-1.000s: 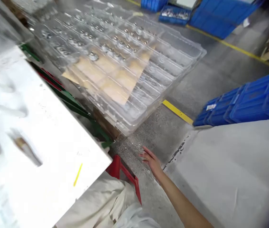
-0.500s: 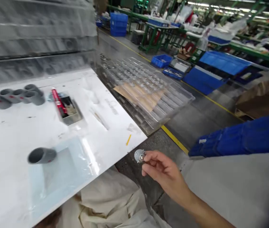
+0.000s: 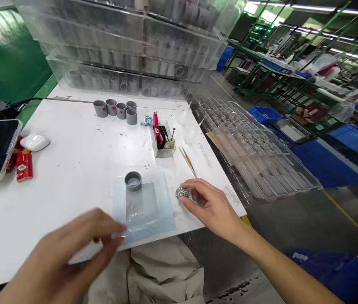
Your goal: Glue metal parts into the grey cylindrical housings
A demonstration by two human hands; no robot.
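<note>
Metal disc pinched between the fingers and thumb of the right hand, between two and three o'clock from the light-blue sheet.
The worktop has its near edge just under the sheet and its right corner toward three o'clock; white surface stretches toward nine. The left hand, blurred, hovers toward eight, well apart from the right; I cannot tell whether it grips anything. Glossy film covers part of the sheet; a short grey tube, round and open-topped, stands on it at eleven. Tweezers lie at twelve from the disc, near the right hand. Farther off: a small box with a red-handled tool, five grey tubes, and stacked clear plastic trays blocking the far edge at twelve.
</note>
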